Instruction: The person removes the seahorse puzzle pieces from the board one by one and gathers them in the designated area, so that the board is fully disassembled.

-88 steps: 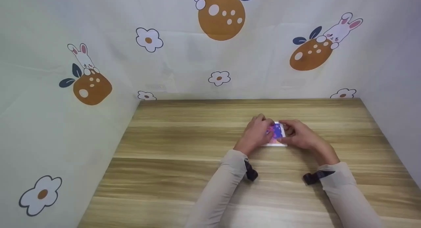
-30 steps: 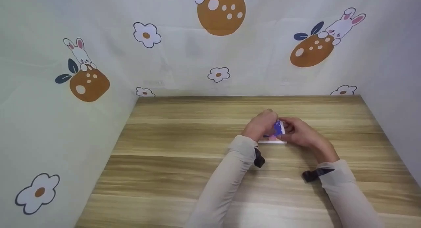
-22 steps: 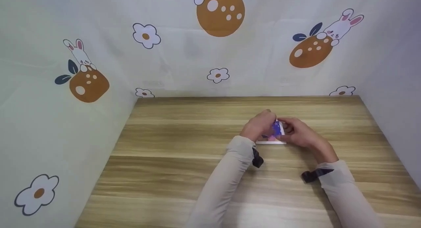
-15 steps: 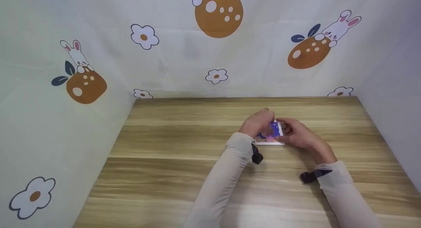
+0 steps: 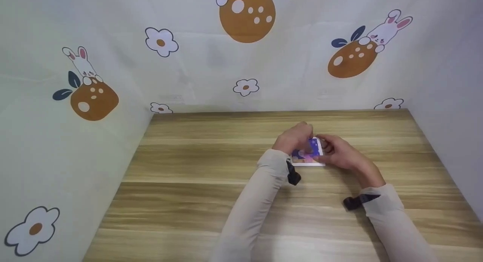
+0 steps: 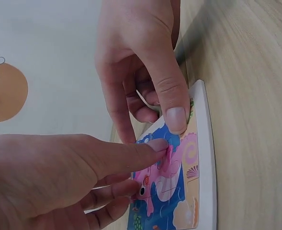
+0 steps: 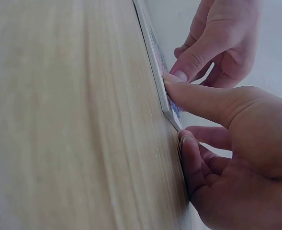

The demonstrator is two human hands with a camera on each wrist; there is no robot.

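A small jigsaw puzzle (image 5: 315,145) with a white border lies flat on the table, showing a pink seahorse on blue in the left wrist view. My right hand (image 5: 341,152) grips its right side, thumb on the picture and fingers at the edge. Over its left part is my left hand (image 5: 294,139), fingers bent. In the left wrist view, the left thumb (image 6: 157,144) and fingers pinch a pink puzzle piece (image 6: 167,162) that looks slightly raised. The thumbs come close together in the right wrist view. The hands hide part of the picture.
The wood-grain table (image 5: 196,186) extends around the puzzle. Pale cloth walls (image 5: 203,65) with printed rabbits, oranges and flowers enclose the back and sides. Each wrist carries a black camera mount (image 5: 353,203).
Since the oldest frame my left hand has turned and lifted its wrist, moving further over the puzzle. The right hand keeps its grip. In the last second the view has shifted slightly.
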